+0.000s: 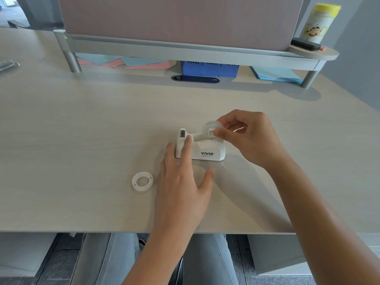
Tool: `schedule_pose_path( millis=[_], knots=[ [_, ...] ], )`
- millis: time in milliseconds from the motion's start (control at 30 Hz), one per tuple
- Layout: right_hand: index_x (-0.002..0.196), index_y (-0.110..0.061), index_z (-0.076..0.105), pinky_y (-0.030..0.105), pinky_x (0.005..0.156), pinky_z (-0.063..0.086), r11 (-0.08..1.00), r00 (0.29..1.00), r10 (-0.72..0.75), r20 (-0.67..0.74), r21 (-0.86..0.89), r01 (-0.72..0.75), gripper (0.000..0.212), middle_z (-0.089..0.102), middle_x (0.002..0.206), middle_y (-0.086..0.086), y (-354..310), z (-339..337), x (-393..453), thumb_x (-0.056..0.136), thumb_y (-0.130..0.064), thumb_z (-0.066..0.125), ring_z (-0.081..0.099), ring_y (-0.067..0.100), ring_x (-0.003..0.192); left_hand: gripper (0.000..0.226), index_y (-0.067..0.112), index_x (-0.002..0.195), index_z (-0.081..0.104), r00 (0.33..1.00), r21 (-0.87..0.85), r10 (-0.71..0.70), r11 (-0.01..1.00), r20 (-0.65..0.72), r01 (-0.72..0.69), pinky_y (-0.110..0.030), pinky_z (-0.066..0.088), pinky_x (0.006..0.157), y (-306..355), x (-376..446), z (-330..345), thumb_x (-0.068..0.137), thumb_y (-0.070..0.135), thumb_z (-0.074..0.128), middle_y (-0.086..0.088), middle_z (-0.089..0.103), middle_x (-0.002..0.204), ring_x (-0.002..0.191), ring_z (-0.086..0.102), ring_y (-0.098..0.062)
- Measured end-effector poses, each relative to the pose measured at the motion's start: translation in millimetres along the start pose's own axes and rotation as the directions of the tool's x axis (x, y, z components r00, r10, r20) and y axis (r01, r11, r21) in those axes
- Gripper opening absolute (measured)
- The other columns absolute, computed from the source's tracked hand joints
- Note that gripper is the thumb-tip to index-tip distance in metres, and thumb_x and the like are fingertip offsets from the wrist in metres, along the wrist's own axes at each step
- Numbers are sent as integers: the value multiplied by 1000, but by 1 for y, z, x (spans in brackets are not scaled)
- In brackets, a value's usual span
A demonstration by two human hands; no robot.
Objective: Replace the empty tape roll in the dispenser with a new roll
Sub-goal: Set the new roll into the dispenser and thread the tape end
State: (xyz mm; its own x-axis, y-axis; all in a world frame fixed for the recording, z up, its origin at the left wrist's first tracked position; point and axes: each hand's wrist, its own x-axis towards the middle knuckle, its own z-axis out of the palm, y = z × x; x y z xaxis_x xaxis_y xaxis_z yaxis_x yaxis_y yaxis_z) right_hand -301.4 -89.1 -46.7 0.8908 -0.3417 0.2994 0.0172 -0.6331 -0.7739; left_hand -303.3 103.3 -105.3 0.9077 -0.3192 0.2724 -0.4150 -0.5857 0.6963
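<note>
A white tape dispenser (207, 152) marked VIVID stands mid-desk, its cutter end to the left. My right hand (246, 136) pinches a clear new tape roll (209, 127) just above the dispenser's rear slot; the roll's lower part sits in or at the slot, I cannot tell which. My left hand (183, 182) lies flat with fingers spread, its fingertips resting on the dispenser's cutter end. An empty white plastic core (142, 181) lies flat on the desk to the left of my left hand.
A raised shelf (185, 49) spans the back, with coloured papers (131, 62) and a blue box (209, 68) beneath it. A yellow-capped canister (318, 21) and a black object (306, 45) stand on its right end. The desk's front edge (123, 231) is near my lap.
</note>
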Motion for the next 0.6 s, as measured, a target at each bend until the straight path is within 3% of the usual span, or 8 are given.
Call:
schedule_pose_path(
  millis=[133, 333, 500, 600],
  knots=[
    [92, -19, 82, 17, 70, 55, 994, 996, -60, 61, -85, 65, 10, 79, 84, -5, -5, -1, 2, 84, -22, 86, 70, 10, 76, 76, 31, 159, 30, 999, 127, 42, 991, -2, -41, -46, 42, 114, 0, 1, 2, 91, 54, 57, -9, 36, 160, 144, 37, -30],
    [92, -23, 83, 8, 68, 50, 991, 994, -45, 103, -122, 57, 10, 79, 84, -9, -4, -3, 4, 84, -24, 87, 69, 2, 73, 74, 30, 157, 36, 999, 168, 45, 985, -7, -43, -43, 43, 111, 0, 3, 3, 91, 55, 57, -5, 36, 159, 141, 39, -28],
    [93, -24, 81, 22, 71, 57, 999, 997, -19, 69, -33, 21, 10, 78, 95, -8, 1, -1, 1, 84, -24, 87, 73, 11, 80, 71, 27, 153, 39, 998, 69, 32, 997, -60, -28, -48, 47, 107, 2, 1, 1, 90, 47, 64, -5, 40, 154, 141, 40, -28],
    [94, -20, 81, 29, 69, 56, 998, 1000, -20, 15, 62, 19, 8, 78, 90, -12, 4, 2, -4, 87, -21, 84, 71, 13, 76, 65, 22, 150, 43, 984, -89, 14, 996, -177, -31, -38, 45, 109, 7, 2, -5, 91, 41, 66, -4, 43, 153, 145, 40, -23]
  ],
)
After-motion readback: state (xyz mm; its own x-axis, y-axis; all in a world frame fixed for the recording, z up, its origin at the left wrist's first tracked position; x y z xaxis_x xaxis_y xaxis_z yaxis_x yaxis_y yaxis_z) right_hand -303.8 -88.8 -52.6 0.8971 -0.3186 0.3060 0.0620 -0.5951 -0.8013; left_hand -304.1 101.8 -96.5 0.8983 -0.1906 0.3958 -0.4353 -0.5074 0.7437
